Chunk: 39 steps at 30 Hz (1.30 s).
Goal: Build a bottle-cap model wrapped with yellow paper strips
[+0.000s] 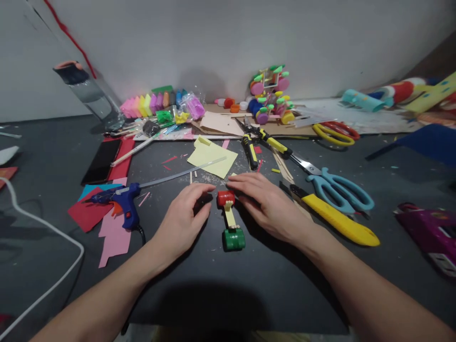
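Observation:
Between my two hands on the dark tabletop lies a small handmade piece: a red cylinder (pixel 226 197) and a green cylinder (pixel 234 239), joined by a pale yellow strip (pixel 230 216). My left hand (pixel 185 213) rests to its left, fingers curved and thumb apart, with nothing in it. On the other side, my right hand (pixel 269 204) lies with its fingers stretched toward the red end, holding nothing. Whether its fingertips touch the piece I cannot tell. Just beyond the hands is a sheet of pale yellow paper (pixel 217 166).
At left are a blue glue gun (pixel 130 204), paper scraps (pixel 116 237), a phone (pixel 102 161) and a water bottle (pixel 92 97). To the right lie a yellow cutter (pixel 338 221), blue-handled scissors (pixel 345 190) and pliers (pixel 272 142). Colourful clay packs (pixel 153 102) line the wall.

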Each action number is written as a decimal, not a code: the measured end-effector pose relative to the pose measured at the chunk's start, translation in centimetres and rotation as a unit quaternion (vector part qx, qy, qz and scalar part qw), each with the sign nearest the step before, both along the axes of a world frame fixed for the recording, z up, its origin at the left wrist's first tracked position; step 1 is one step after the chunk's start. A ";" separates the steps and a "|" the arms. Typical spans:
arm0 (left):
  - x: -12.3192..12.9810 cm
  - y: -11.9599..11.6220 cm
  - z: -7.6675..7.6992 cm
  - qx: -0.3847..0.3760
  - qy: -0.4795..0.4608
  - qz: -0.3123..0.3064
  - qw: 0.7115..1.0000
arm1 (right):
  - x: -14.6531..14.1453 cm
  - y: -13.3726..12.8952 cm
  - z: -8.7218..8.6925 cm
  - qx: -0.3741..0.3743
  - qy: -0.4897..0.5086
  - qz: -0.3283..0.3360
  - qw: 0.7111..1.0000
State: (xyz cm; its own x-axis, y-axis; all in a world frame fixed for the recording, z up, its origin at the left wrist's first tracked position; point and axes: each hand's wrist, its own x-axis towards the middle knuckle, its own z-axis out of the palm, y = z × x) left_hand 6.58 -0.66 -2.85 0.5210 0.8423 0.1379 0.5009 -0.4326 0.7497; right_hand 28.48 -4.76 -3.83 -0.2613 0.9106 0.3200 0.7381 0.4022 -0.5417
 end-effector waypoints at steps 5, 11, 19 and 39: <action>-0.3 0.7 -0.7 0.050 -0.008 0.000 0.999 | 0.7 -0.5 1.8 0.005 0.013 -0.120 0.993; 0.0 1.1 -1.3 0.072 0.034 -0.133 0.988 | 0.4 -2.9 4.9 -0.114 -0.061 -0.026 0.991; 0.0 1.1 -1.1 0.080 0.080 -0.175 0.978 | -4.1 -6.5 3.4 -0.117 -0.229 -0.137 0.956; -0.8 0.7 1.2 -0.130 -0.095 -0.123 0.979 | -0.5 -6.9 2.5 -0.178 0.129 -0.123 0.968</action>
State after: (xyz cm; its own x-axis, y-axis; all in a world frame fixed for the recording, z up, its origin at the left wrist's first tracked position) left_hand 5.80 0.02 -1.69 0.6985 0.7138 0.0508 0.2453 -0.3056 0.9200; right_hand 27.97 -11.67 -1.34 0.0244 0.9997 -0.0006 0.6102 -0.0153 -0.7921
